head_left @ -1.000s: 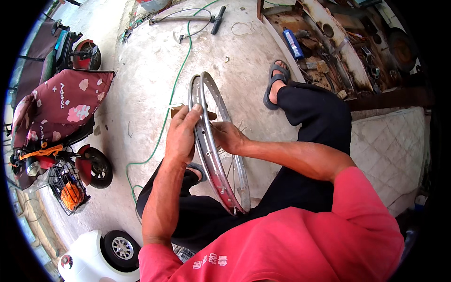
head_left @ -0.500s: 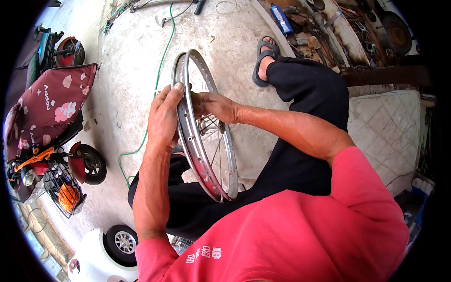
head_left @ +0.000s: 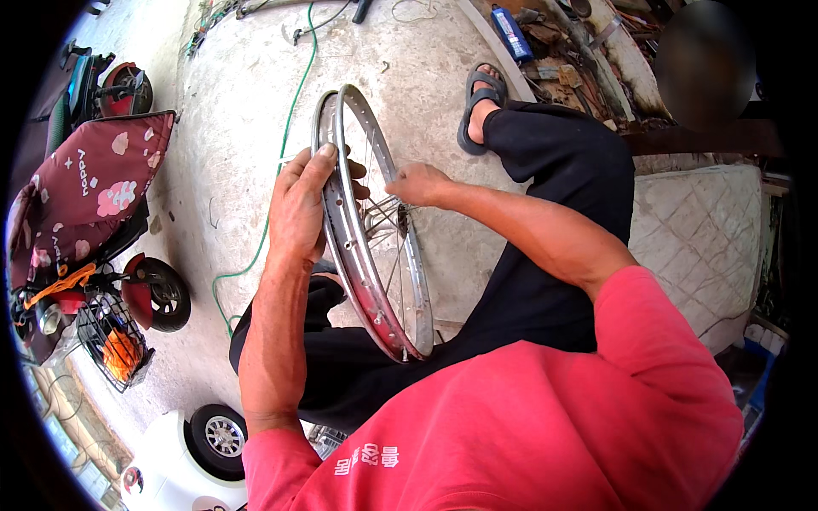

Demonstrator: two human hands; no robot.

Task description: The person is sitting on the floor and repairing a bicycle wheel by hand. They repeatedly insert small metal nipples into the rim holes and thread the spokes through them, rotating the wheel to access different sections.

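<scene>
A bare metal wheel rim [head_left: 362,264] with thin spokes stands upright between my knees, its edge toward me. My left hand [head_left: 302,204] grips the rim's upper left side, fingers wrapped over its channel. My right hand [head_left: 417,183] reaches in from the right among the spokes near the hub [head_left: 388,217], fingers pinched together; what it pinches is too small to tell. My black trousers and a sandalled foot [head_left: 481,102] lie beyond the wheel.
A green hose [head_left: 285,145] runs across the concrete floor. A small scooter [head_left: 94,221] with a patterned maroon seat cover and a wire basket stands at left. A white toy car [head_left: 200,447] is at lower left. Tools and clutter line the top right; a quilted mat [head_left: 699,230] lies at right.
My left hand slid along the rim's upper edge and the wheel turned slightly. My right hand moved off the rim in toward the hub spokes.
</scene>
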